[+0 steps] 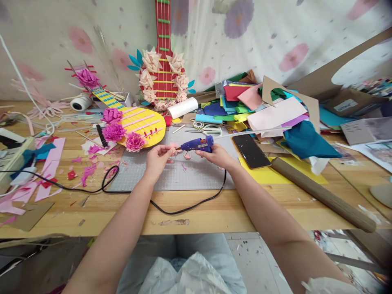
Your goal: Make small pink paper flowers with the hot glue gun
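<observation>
My right hand (216, 156) is wrapped round a blue hot glue gun (196, 144) with a long pale glue stick (251, 132) poking out of its back. The gun's nozzle points left, to a small pale pink paper piece (174, 146). That piece is pinched between the fingertips of my left hand (158, 160); whether the nozzle touches it, I cannot tell. Both hands are above a grey cutting mat (134, 175), where small pink scraps lie. From the gun, a black cord (183, 211) loops down over the wooden table (196, 224) and off to the left.
Behind the mat stand a yellow paper guitar (147, 126) with pink flowers and a red one (163, 77). Scissors (211, 130) lie near coloured paper (239, 102). A phone (251, 151) and a brown cardboard tube (321, 194) are at right, pink paper strips (52, 169) at left.
</observation>
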Demonstrator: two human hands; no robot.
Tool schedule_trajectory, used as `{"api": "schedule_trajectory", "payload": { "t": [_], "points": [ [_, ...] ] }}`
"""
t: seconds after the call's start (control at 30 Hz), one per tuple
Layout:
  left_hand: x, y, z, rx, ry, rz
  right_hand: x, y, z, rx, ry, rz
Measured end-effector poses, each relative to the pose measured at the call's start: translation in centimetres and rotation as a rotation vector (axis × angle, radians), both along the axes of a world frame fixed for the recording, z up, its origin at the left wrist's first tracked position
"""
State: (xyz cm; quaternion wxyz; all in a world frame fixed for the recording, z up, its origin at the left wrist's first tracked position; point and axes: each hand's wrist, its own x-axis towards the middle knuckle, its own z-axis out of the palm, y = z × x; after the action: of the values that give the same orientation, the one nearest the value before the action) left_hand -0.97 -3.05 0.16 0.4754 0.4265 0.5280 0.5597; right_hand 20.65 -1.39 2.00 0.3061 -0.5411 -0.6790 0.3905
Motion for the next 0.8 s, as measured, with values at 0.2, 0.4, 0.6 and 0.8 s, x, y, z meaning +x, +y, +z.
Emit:
{"api": "schedule_trajectory", "payload": {
  "t": [0.2, 0.4, 0.6, 0.8],
  "points": [
    [0.03, -0.04, -0.03, 0.002, -0.009, 0.009, -0.03, 0.01, 0.02, 0.028, -0.015, 0.028],
    [0.08, -0.04, 0.06, -0.003, -0.003, 0.007, 0.14, 0.1, -0.19, 0.068, -0.011, 0.045],
    [0.1, -0.11, 0.13, -0.019, 0.023, -0.009, 0.1, 0.02, 0.0, 0.058, 0.002, 0.044],
    [0.15, -0.27, 0.21, -0.023, 0.051, -0.04, 0.1, 0.04, 0.07, 0.073, 0.011, 0.036]
  ]
}}
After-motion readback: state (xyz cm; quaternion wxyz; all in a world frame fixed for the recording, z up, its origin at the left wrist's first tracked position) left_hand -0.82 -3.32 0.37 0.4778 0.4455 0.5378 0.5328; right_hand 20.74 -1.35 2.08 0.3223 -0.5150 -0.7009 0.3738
